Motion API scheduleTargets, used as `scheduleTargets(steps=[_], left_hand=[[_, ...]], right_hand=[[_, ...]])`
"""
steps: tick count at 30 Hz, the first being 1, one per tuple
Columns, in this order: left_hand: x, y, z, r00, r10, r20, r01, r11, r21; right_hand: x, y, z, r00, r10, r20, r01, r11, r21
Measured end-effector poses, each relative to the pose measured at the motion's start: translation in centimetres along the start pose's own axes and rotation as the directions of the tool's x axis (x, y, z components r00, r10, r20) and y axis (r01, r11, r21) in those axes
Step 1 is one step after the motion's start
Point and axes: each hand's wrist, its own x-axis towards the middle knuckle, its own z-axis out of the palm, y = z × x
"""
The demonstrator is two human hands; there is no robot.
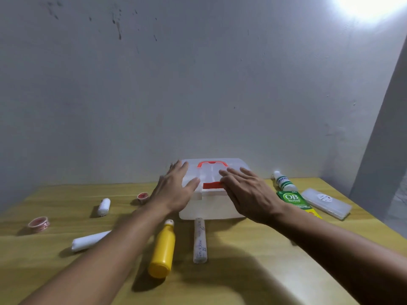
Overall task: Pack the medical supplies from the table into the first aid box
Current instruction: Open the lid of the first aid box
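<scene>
The first aid box (211, 208) is translucent white with an orange handle and a red front latch; its lid is down. It stands against the wall at the table's middle. My left hand (176, 190) hovers open at the box's left side, fingers spread. My right hand (248, 192) is open over the lid's right front, fingertips by the latch. On the table lie a yellow bottle (163, 249), a wrapped bandage roll (200, 241), a long white roll (88, 241), a short white roll (104, 206) and two tape rolls (39, 224) (143, 197).
Right of the box lie a small white-and-green bottle (284, 181), a green OB herbal carton (295, 201) and a clear flat plastic case (326, 203). The wooden table (242, 271) meets a grey wall behind and a grey panel at the right.
</scene>
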Motion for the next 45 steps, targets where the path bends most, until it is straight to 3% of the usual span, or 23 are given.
scheduleTargets(steps=[2, 5, 8, 13, 16, 18, 22, 27, 30, 37, 45], left_hand=[[-0.9, -0.4, 0.6, 0.997, -0.078, -0.022, 0.073, 0.981, -0.182], [-1.8, -0.3, 1.2, 0.98, -0.191, 0.06, 0.195, 0.845, -0.498], [-2.0, -0.1, 1.4, 0.966, -0.229, 0.119, 0.255, 0.785, -0.564], [-2.3, -0.1, 1.8, 0.968, -0.22, 0.124, 0.252, 0.868, -0.428], [-1.7, -0.1, 2.0, 0.994, -0.101, 0.032, 0.102, 0.995, -0.012], [-1.2, 0.0, 2.1, 0.998, -0.019, 0.057, 0.008, 0.983, 0.185], [-0.9, 0.1, 3.1, 0.986, -0.049, 0.16, -0.014, 0.928, 0.373], [-1.0, -0.2, 3.1, 0.979, -0.052, 0.195, -0.03, 0.917, 0.398], [-0.9, -0.1, 3.0, 0.979, -0.06, 0.196, -0.019, 0.926, 0.378], [-0.5, -0.2, 3.4, 0.988, -0.038, 0.147, -0.013, 0.944, 0.328], [-0.2, -0.4, 3.2, 0.983, -0.03, 0.181, -0.03, 0.948, 0.318]], right_hand=[[0.1, -0.1, -0.3, 0.997, 0.079, 0.02, -0.08, 0.995, 0.061], [0.4, -0.4, -1.0, 0.989, 0.146, 0.006, -0.146, 0.984, 0.103], [0.9, -0.3, -1.5, 0.982, 0.19, -0.013, -0.186, 0.969, 0.161], [2.5, 0.8, -2.6, 0.967, 0.235, -0.094, -0.21, 0.952, 0.225], [4.2, 1.7, -3.6, 0.961, 0.232, -0.151, -0.2, 0.96, 0.197], [5.4, 2.6, -3.9, 0.952, 0.234, -0.196, -0.202, 0.964, 0.172], [6.9, 3.7, -3.2, 0.941, 0.233, -0.245, -0.199, 0.968, 0.155], [8.0, 4.7, -1.8, 0.956, 0.188, -0.226, -0.179, 0.982, 0.059], [8.6, 5.0, -1.1, 0.959, 0.247, -0.138, -0.253, 0.967, -0.032], [10.0, 6.4, 0.2, 0.873, 0.455, 0.179, -0.447, 0.891, -0.083], [8.0, 7.6, -0.9, 0.797, 0.525, 0.299, -0.549, 0.836, -0.005]])
